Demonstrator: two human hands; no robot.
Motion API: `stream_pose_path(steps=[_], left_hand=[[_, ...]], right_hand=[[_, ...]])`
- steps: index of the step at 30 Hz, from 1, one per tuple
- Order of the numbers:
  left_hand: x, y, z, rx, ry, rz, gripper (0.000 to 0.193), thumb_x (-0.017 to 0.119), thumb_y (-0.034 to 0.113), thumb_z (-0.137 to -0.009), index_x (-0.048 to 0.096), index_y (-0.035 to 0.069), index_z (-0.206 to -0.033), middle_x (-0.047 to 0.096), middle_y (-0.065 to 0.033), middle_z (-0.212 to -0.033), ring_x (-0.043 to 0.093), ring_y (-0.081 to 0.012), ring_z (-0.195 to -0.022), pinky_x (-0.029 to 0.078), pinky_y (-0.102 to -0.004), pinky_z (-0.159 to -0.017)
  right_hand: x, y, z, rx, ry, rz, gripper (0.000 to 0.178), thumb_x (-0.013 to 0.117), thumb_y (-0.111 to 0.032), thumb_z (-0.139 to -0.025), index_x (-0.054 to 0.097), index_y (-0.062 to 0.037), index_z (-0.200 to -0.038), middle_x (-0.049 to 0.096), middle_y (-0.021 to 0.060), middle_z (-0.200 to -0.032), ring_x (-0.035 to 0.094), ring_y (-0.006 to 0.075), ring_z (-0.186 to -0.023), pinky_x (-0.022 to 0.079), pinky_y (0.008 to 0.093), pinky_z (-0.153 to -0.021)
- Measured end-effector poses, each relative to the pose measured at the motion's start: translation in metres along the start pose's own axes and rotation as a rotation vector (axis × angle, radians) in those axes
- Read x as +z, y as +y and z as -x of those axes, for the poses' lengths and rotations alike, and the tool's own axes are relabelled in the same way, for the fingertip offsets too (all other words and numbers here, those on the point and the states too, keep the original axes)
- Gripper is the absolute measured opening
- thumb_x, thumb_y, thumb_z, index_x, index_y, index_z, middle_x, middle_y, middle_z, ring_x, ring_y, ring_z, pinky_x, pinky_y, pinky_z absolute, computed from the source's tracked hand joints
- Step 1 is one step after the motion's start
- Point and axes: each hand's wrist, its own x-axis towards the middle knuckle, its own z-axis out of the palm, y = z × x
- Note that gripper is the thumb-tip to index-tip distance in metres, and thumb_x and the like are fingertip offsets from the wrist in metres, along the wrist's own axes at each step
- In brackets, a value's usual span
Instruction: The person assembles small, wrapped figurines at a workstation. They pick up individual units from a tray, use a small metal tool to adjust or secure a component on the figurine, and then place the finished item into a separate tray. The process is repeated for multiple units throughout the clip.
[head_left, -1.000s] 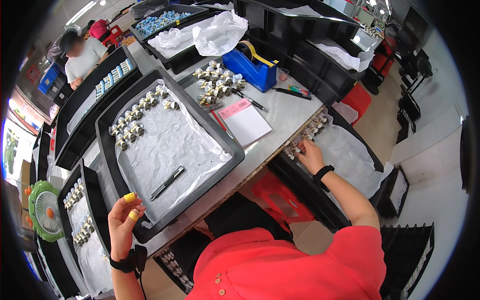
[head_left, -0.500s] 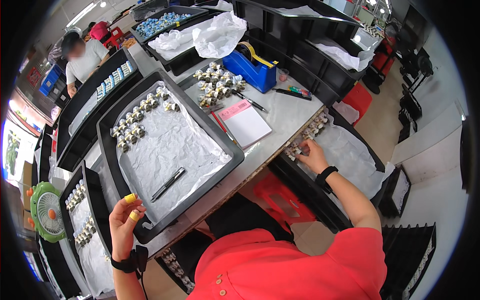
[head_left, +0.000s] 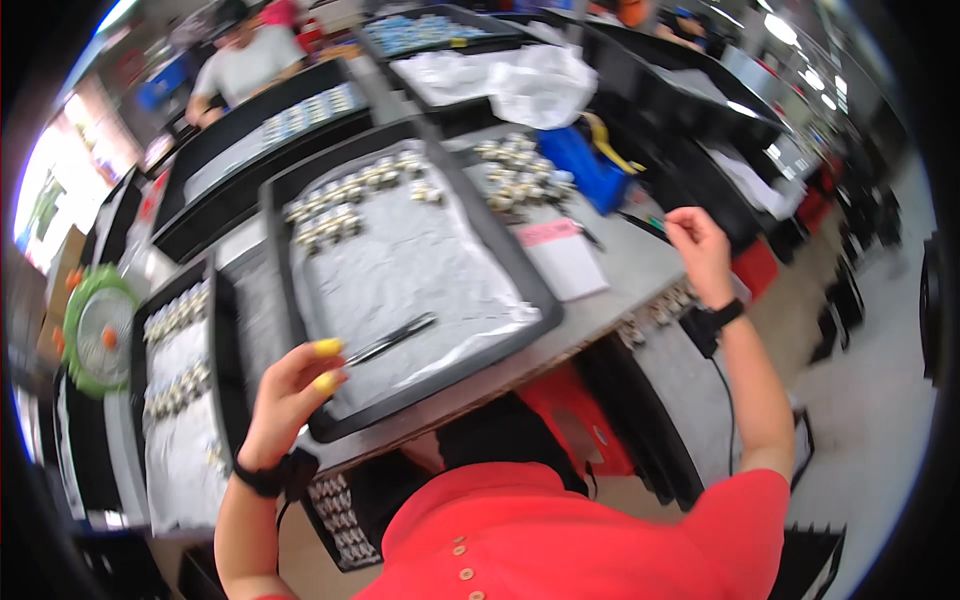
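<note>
My left hand point(head_left: 285, 405) is at the near left corner of a black tray point(head_left: 535, 285) lined with white paper. Yellow wraps cover its thumb and forefinger tips, which are apart with nothing seen between them. A dark pen point(head_left: 395, 338) lies on the paper just beyond them. Rows of small figurines point(head_left: 335, 222) stand at the tray's far left. My right hand point(head_left: 703, 250) is raised over the table's right edge, fingertips drawn together; blur hides whatever they might hold. Below it, more small figurines point(head_left: 655, 312) sit in a lower paper-lined tray.
Beyond the main tray are clustered figurines point(head_left: 520, 172), a notepad point(head_left: 565, 262) and a blue tape dispenser point(head_left: 585, 165). Black bins point(head_left: 690, 150) stand at the far right. On the left are a figurine tray point(head_left: 225, 340) and a green fan point(head_left: 100, 330). A person point(head_left: 250, 65) sits across.
My right hand has left the figurines in the lower tray and risen up and away to the right. The view has shifted, and my left hand stays by the tray corner.
</note>
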Motion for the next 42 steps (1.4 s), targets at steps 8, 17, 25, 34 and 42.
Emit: stream_pose_path(steps=[8,17,25,34,42], left_hand=[[-0.007,-0.008,0.0,0.055,-0.066,0.04,0.03,0.058,0.006,-0.089,0.057,-0.001,-0.118,0.062,-0.0082,-0.107,0.058,-0.012,-0.099,0.047,-0.0267,-0.085],[-0.013,0.002,0.0,0.042,-0.054,0.118,0.026,0.059,0.005,-0.09,0.058,-0.002,-0.116,0.063,-0.0049,-0.106,0.058,-0.0117,-0.101,0.047,-0.0258,-0.088],[-0.018,-0.005,0.006,-0.04,0.058,0.387,0.022,0.057,0.003,-0.091,0.058,-0.002,-0.112,0.063,-0.0063,-0.104,0.059,-0.0121,-0.096,0.047,-0.0271,-0.088],[-0.016,-0.007,-0.003,-0.008,0.104,0.355,0.019,0.056,0.002,-0.091,0.06,-0.002,-0.109,0.063,-0.0049,-0.1,0.059,-0.0113,-0.094,0.048,-0.026,-0.084],[-0.019,-0.01,-0.003,0.047,0.118,0.291,0.021,0.058,0.008,-0.088,0.063,-0.001,-0.107,0.067,-0.0078,-0.093,0.06,-0.013,-0.085,0.049,-0.0278,-0.078]], right_hand=[[0.159,-0.131,-0.043,-0.202,-0.528,-0.194,0.008,0.061,-0.007,-0.084,0.063,-0.0016,-0.09,0.065,0.0016,-0.078,0.058,0.0063,-0.071,0.047,0.0221,-0.064],[0.314,-0.125,-0.108,-0.576,-0.82,0.802,0.022,0.053,-0.005,-0.075,0.064,-0.0037,-0.094,0.066,0.0219,-0.092,0.064,0.0363,-0.09,0.05,0.0461,-0.078],[0.329,-0.135,-0.116,-0.584,-1.214,1.101,0.016,0.057,-0.008,-0.071,0.063,-0.002,-0.085,0.066,0.0204,-0.083,0.064,0.0364,-0.083,0.051,0.0427,-0.072],[0.334,-0.142,-0.141,-0.565,-0.914,1.041,0.026,0.069,-0.017,-0.073,0.064,0.0014,-0.09,0.066,0.023,-0.09,0.065,0.0366,-0.087,0.052,0.0424,-0.078],[0.371,-0.071,-0.13,-0.477,-0.886,1.149,0.027,0.054,-0.008,-0.075,0.058,0.0025,-0.1,0.065,0.0246,-0.09,0.065,0.0384,-0.087,0.053,0.0458,-0.077]])
